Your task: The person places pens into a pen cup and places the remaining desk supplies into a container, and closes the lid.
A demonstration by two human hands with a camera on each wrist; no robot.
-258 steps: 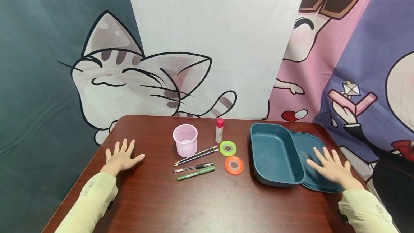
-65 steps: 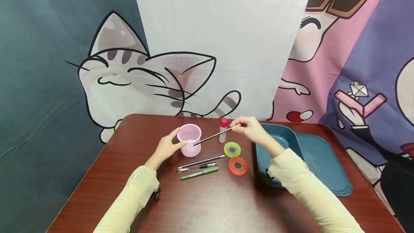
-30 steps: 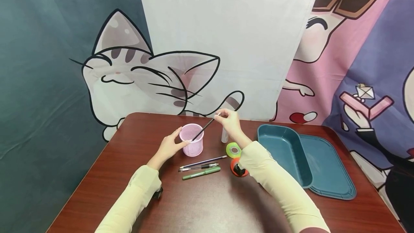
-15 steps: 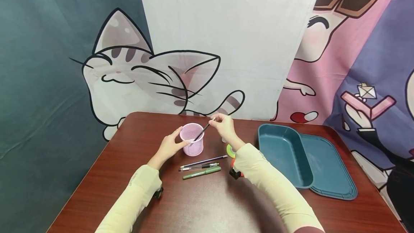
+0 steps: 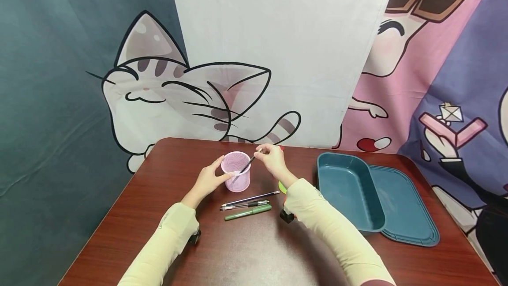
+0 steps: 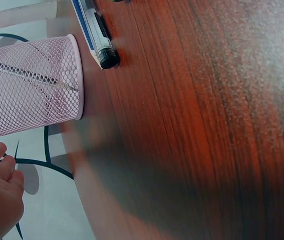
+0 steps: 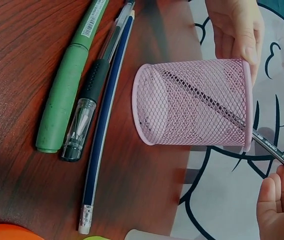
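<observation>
My left hand (image 5: 206,181) grips the pink mesh pen cup (image 5: 240,184) near its rim, thumb in front and fingers behind. My right hand (image 5: 274,160) pinches the top end of a dark pencil (image 7: 271,147). That pencil slants down through the cup's mouth, and its lower part shows through the mesh in both wrist views. In front of the cup lie a blue pencil (image 7: 104,117), a black-gripped gel pen (image 7: 94,80) and a green pen (image 7: 67,95), roughly side by side on the table.
To the right stands a teal box (image 5: 351,193), with its lid (image 5: 409,206) partly beneath it. The right forearm mostly covers a green tape roll (image 5: 282,187) and an orange one. A glue stick's red cap (image 5: 282,148) shows behind the right hand.
Both hands lay spread on the table at first. The left has since taken hold of the cup, and the right has picked up the dark pencil and lowered it into the cup.
</observation>
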